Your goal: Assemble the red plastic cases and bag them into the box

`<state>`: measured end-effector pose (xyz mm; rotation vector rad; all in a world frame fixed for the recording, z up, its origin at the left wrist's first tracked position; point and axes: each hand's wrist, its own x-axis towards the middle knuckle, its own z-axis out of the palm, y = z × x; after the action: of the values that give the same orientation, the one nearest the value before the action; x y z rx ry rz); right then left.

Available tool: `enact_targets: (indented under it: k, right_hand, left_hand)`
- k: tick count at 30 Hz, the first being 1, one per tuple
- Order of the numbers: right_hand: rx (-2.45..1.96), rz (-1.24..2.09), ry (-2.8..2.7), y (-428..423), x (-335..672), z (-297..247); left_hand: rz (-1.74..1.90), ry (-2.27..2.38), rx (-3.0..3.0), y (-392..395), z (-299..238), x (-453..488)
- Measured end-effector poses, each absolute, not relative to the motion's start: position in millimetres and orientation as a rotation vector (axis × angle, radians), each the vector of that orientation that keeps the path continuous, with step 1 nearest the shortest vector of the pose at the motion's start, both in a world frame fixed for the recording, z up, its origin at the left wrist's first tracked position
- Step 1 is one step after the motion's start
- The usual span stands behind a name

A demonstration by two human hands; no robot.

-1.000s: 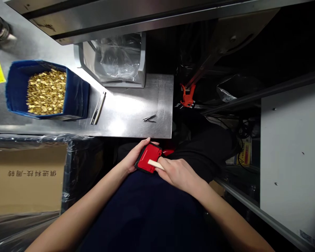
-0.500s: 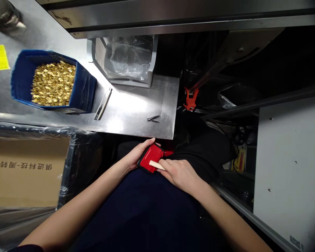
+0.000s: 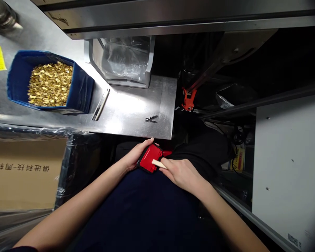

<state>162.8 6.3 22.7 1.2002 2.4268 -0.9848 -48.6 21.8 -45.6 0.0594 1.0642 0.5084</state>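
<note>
Over my lap, my left hand (image 3: 135, 155) is closed round the edge of a small red plastic part with a black rim (image 3: 150, 156). My right hand (image 3: 180, 172) pinches a pale flat stick (image 3: 159, 163) that looks like wood. The stick's blunt end lies over the red face, near its right side; whether it touches is hard to tell. Another bit of red shows just right of the part, mostly hidden behind it. The fingers of my left hand under the part are out of sight.
On the metal bench (image 3: 128, 105) ahead stand a blue bin (image 3: 81, 87) of small brass pieces and a grey bin (image 3: 128, 83) of clear bags. A cutter knife (image 3: 101, 105) and a small metal tool (image 3: 151, 118) lie there. A cardboard box (image 3: 23, 175) sits left, an orange clamp (image 3: 188, 99) beyond the bench.
The stick has shifted slightly right over the red part together with my right hand. My left hand keeps its hold. The whole view has slid slightly.
</note>
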Motion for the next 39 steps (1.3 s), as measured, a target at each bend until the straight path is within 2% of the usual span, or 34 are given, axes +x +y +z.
enact_targets:
  k: [33, 39]
  right_hand:
    - [1.343, -0.871, 2.288, 7, 152, 23]
    - [1.319, -0.935, 2.331, 10, 146, 27]
  left_hand:
    - [0.52, 1.072, 0.074, 18, -53, -47]
    - [0.508, 1.069, 0.034, 22, -46, -49]
